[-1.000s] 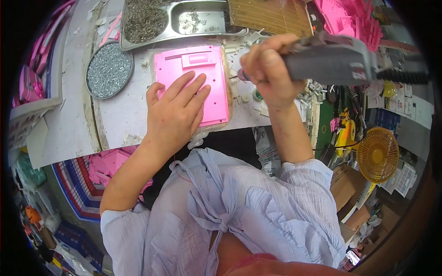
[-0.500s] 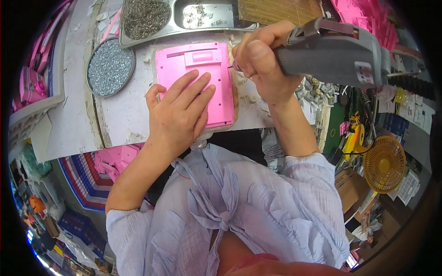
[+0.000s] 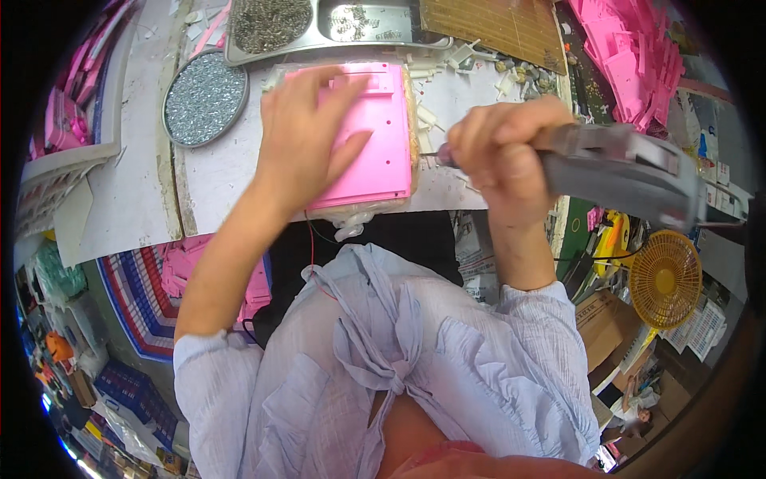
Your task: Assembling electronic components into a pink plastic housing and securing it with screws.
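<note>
A flat pink plastic casing (image 3: 379,172) with several small screw holes lies on a plastic-wrapped pad (image 3: 413,120) in front of me. My left hand (image 3: 299,148) rests over its left part, fingers spread and thumb apart, a little smeared by motion; it covers much of the casing's left side. My right hand (image 3: 511,160) is wrapped round the front of a grey electric screwdriver (image 3: 622,180), held almost level. Its bit points left, close to the casing's right edge. A round dish (image 3: 165,120) full of small silvery screws sits to the left of the casing.
Behind the casing stands a metal tray (image 3: 351,45) with darker small screws in its compartments. Small white plastic parts (image 3: 467,56) lie beside a brown board (image 3: 503,32). Pink parts (image 3: 626,64) pile up at far right. A yellow fan (image 3: 665,275) and a red-blue crate (image 3: 132,311) flank me.
My right hand and the screwdriver have moved right and nearer to me, away from the casing's face. My left hand has shifted up and slightly left on the casing.
</note>
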`<state>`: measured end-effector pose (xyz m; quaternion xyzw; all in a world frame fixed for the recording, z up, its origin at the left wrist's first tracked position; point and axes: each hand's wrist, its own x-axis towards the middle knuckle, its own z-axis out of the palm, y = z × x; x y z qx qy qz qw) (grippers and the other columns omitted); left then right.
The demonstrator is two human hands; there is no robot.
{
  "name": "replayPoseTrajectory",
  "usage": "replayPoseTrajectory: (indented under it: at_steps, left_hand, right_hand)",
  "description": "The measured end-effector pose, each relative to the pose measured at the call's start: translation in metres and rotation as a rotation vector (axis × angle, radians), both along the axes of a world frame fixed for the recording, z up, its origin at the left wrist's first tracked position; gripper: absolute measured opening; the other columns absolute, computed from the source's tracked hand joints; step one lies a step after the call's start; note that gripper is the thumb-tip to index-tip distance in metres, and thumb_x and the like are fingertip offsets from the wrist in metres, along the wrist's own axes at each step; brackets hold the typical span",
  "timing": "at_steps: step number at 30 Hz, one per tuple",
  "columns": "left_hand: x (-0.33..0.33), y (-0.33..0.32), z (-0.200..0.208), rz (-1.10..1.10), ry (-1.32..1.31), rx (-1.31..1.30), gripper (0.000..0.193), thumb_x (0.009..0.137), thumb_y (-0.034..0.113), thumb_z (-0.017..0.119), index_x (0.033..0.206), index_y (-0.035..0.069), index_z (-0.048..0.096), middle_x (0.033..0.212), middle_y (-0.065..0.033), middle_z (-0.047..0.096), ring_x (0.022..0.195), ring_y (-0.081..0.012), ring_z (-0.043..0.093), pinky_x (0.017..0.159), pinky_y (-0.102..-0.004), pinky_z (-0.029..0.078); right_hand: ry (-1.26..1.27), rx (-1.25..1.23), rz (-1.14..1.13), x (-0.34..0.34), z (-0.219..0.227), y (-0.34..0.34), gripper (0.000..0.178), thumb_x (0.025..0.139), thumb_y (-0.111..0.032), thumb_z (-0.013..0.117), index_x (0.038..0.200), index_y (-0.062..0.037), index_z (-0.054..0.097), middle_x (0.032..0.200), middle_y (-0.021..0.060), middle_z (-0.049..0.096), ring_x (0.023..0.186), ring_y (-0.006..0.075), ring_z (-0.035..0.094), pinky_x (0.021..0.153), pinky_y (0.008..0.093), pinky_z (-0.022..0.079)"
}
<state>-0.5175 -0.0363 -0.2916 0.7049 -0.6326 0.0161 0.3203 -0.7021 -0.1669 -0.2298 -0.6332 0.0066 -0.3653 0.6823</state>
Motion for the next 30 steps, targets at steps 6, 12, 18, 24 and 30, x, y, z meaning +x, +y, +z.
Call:
replayPoseTrajectory:
  at_steps: [6, 12, 18, 24, 30]
  left_hand:
    - [0.035, -0.011, 0.051, -0.171, -0.199, -0.211, 0.039, 0.078, 0.023, 0.081, 0.110, 0.006, 0.066, 0.134, -0.0133, 0.063, 0.124, -0.0302, 0.061, 0.108, -0.0510, 0.044]
    - [0.086, 0.324, 0.002, 1.087, 0.240, -0.515, 0.026, 0.106, 0.023, 0.059, 0.110, -0.002, 0.057, 0.108, -0.0097, 0.060, 0.093, -0.0178, 0.063, 0.085, -0.0327, 0.053]
    - [0.006, 0.648, -0.252, 1.992, 0.713, 0.549, 0.067, 0.089, 0.046, 0.074, 0.114, -0.015, 0.061, 0.116, -0.0328, 0.067, 0.103, -0.0439, 0.068, 0.089, -0.0483, 0.055]
    - [0.032, 0.463, -0.185, 1.163, 0.688, 0.393, 0.055, 0.094, 0.038, 0.073, 0.124, -0.007, 0.064, 0.108, -0.0164, 0.072, 0.097, -0.0247, 0.069, 0.086, -0.0339, 0.054]
    - [0.168, 0.143, 0.132, 0.581, -0.096, -0.261, 0.018, 0.091, 0.017, 0.073, 0.087, 0.000, 0.067, 0.076, -0.0105, 0.066, 0.071, -0.0224, 0.064, 0.066, -0.0351, 0.049]
  right_hand:
    - [-0.162, -0.032, 0.173, -0.004, 0.057, -0.024, 0.019, 0.102, -0.024, 0.059, 0.113, -0.0093, 0.055, 0.064, -0.0018, 0.048, 0.056, 0.0120, 0.044, 0.055, 0.0306, 0.037]
    - [-0.196, 0.008, 0.148, -0.006, 0.054, -0.046, 0.020, 0.104, -0.024, 0.059, 0.111, -0.0073, 0.053, 0.066, -0.0011, 0.048, 0.054, 0.0119, 0.044, 0.055, 0.0299, 0.038]
    - [-0.195, 0.176, 0.099, 0.027, 0.032, -0.054, 0.019, 0.103, -0.022, 0.059, 0.108, -0.0059, 0.050, 0.063, -0.0016, 0.042, 0.051, 0.0103, 0.040, 0.055, 0.0291, 0.037]
    - [-0.116, 0.138, 0.105, 0.042, 0.037, -0.044, 0.020, 0.101, -0.020, 0.061, 0.107, -0.0054, 0.049, 0.063, -0.0015, 0.041, 0.051, 0.0096, 0.038, 0.052, 0.0275, 0.034]
    - [-0.099, 0.102, 0.053, 0.048, 0.035, -0.043, 0.023, 0.099, -0.021, 0.064, 0.106, -0.0049, 0.050, 0.063, -0.0019, 0.040, 0.050, 0.0092, 0.038, 0.049, 0.0255, 0.033]
